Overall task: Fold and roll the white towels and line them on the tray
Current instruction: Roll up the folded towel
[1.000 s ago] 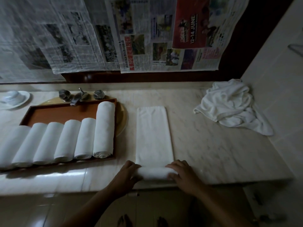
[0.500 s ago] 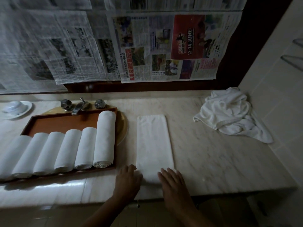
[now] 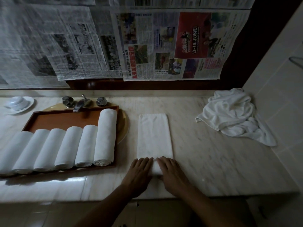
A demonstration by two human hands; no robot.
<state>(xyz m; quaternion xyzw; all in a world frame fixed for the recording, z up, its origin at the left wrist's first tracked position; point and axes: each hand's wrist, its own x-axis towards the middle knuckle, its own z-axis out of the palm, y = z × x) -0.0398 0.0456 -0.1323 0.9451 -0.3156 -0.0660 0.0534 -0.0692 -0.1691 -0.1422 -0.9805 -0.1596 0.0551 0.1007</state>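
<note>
1. Folded towel (image 3: 155, 135): white terry cloth, a long narrow rectangle lying flat on the pale veined marble counter (image 3: 213, 161) at the centre of the frame. Its near end is wound into a short, thick roll at lower centre.
2. Left hand (image 3: 139, 174): palm down, fingers straight and together, pressing on the left part of the roll. Nothing is clasped.
3. Right hand (image 3: 172, 172): same pose, flat on the right part of the roll, fingers extended and not clenched. A strip of roll shows between the two hands.
4. Tray (image 3: 65, 118): brown, rectangular, with a raised rim, left of centre. The far half of its floor is bare.
5. Rolled towels (image 3: 68, 148): six white cylinders in view, side by side and touching on the near half of the tray. The rightmost is longer, and its spiral end faces the viewer.
6. Loose towels (image 3: 232, 115): a crumpled white heap at upper right against the tiled wall.
7. Tap (image 3: 82, 103): dull metal with two faceted knobs, just behind the tray.
8. Saucer (image 3: 18, 103): white, at the left edge, with an upturned cup on it.
9. Newspapers (image 3: 147, 46): overlapping sheets hung across the top of the frame.
</note>
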